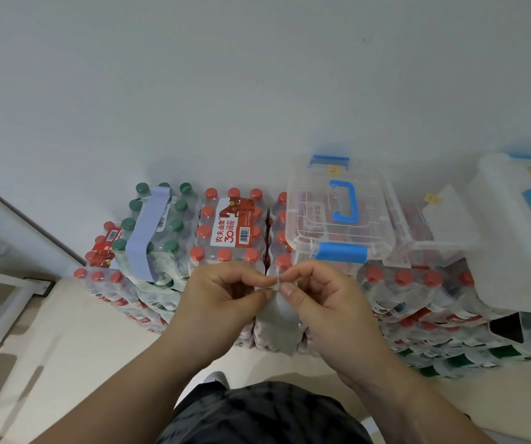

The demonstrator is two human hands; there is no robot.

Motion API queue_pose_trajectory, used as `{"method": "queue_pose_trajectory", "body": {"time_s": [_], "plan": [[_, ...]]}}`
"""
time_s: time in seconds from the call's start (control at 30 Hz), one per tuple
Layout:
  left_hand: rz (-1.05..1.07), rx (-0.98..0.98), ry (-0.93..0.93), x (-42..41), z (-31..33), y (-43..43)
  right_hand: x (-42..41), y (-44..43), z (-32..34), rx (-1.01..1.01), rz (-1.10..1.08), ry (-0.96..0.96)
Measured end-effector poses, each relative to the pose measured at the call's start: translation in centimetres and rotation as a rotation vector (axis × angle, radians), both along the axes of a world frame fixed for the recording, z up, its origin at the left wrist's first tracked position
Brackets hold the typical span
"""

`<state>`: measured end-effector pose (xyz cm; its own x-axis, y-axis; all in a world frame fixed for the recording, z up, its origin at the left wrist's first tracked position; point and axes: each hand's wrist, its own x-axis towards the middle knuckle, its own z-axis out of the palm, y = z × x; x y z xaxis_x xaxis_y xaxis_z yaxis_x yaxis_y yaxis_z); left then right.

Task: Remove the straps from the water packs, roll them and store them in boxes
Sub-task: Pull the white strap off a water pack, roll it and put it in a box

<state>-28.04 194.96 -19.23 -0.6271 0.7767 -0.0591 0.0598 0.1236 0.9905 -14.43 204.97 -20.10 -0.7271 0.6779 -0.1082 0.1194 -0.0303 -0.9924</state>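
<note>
Head view — both hands' fingers (285,288) pinch the strap (278,318) together.

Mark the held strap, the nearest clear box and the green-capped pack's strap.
held strap (278,325): head view, hanging lower part.
clear box (309,216): head view, lid.
green-capped pack's strap (150,232): head view, middle.

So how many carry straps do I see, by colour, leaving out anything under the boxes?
Lavender strap: 1
Red-and-white straps: 2
Pale strap, pinched by left hand and right hand: 1
Total: 4
</note>
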Motion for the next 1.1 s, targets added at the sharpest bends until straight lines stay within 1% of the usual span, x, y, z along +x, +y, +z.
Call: {"method": "queue_pose_trajectory", "body": {"time_s": [0.23, 0.37, 0.53, 0.87, 1.1], "plan": [[-0.065, -0.016, -0.102, 0.02, 0.18, 0.09, 0.22, 0.43, -0.23, -0.006, -0.041, 0.023], [-0.096, -0.051, -0.104, -0.05, 0.18, 0.06, 0.23, 0.58, -0.45, 0.011, -0.042, 0.021], [-0.017, -0.041, -0.084, 0.18, 0.32, 0.19, 0.22, 0.40, -0.44, -0.059, -0.036, 0.017], [0.077, -0.015, -0.035, 0.42, 0.16, 0.48, 0.07, 0.15, -0.01, -0.049, -0.085, -0.007], [0.097, -0.006, -0.017, 0.69, 0.80, 0.52, 0.10, -0.05, -0.12, -0.055, -0.105, 0.021]]}}
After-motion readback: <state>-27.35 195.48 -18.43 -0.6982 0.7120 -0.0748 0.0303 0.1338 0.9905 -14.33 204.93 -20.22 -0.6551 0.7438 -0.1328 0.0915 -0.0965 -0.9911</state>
